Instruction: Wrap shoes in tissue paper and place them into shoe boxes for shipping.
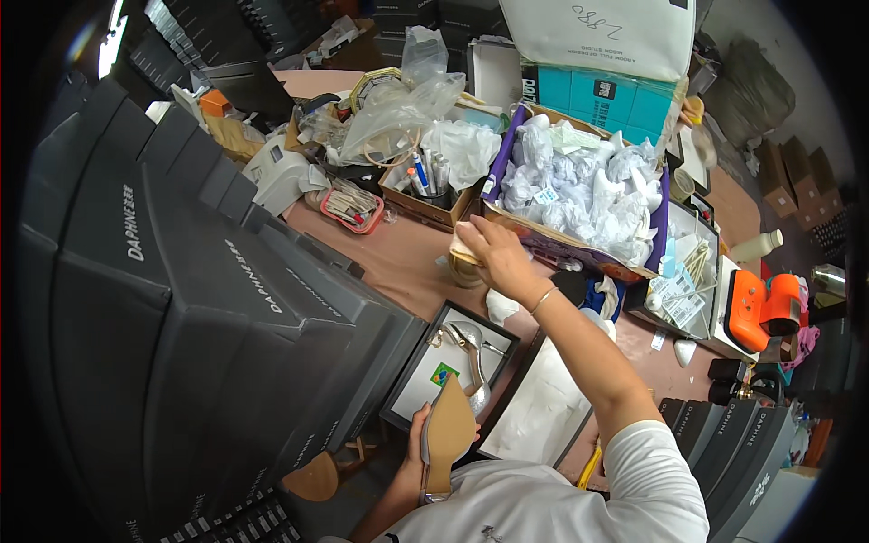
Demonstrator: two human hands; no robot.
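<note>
My left hand [415, 445] is closed around a high-heeled shoe [450, 425], its tan sole turned up and its heel toward my body. Stretched out across the table, my right hand [498, 261] grips a folded cream-coloured cloth or pad [459, 244] over a small jar [465, 274]. Whether the cloth touches the jar's mouth cannot be made out. A silver glitter shoe [477, 366] lies on its side in a shallow black-edged box [412, 395], beside a small green and yellow card [443, 373]. An open box lined with white paper [534, 425] stands under my right arm.
Dark shoeboxes [217, 299] are stacked high on the left; more [724, 443] stand at right. Beyond my right hand is a purple-edged carton [493, 172] of crumpled white paper. A pen holder [433, 192], red-edged tray [364, 226] and orange device [747, 303] are on the table.
</note>
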